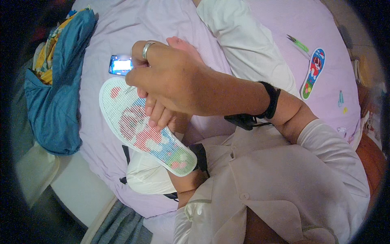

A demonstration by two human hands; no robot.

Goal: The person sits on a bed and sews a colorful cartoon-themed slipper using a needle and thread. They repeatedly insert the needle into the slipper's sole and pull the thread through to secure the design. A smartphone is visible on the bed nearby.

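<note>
My left hand point(159, 114) grips the edge of a white embroidery insole point(143, 131), its fingers over the face and its forearm passing underneath. The insole is an open-weave mesh with striped red, blue, green and brown patches, and a red spot near its broad end. My right hand point(167, 76), with a ring and a black wristband, is above the broad end. Its fingers are pinched on a thin needle point(130, 89), of which only a short metal length shows. Part of the left hand is hidden behind the right hand and the insole.
A lit phone point(121, 65) lies beyond the insole on the lilac bedsheet point(103, 100). At the right are a colourful dog-patterned insole point(313, 73), green-handled thread snips point(298, 43) and a small teal clip point(340, 98). A teal quilt point(58, 113) is bunched at the left. My bare foot point(182, 45) rests ahead.
</note>
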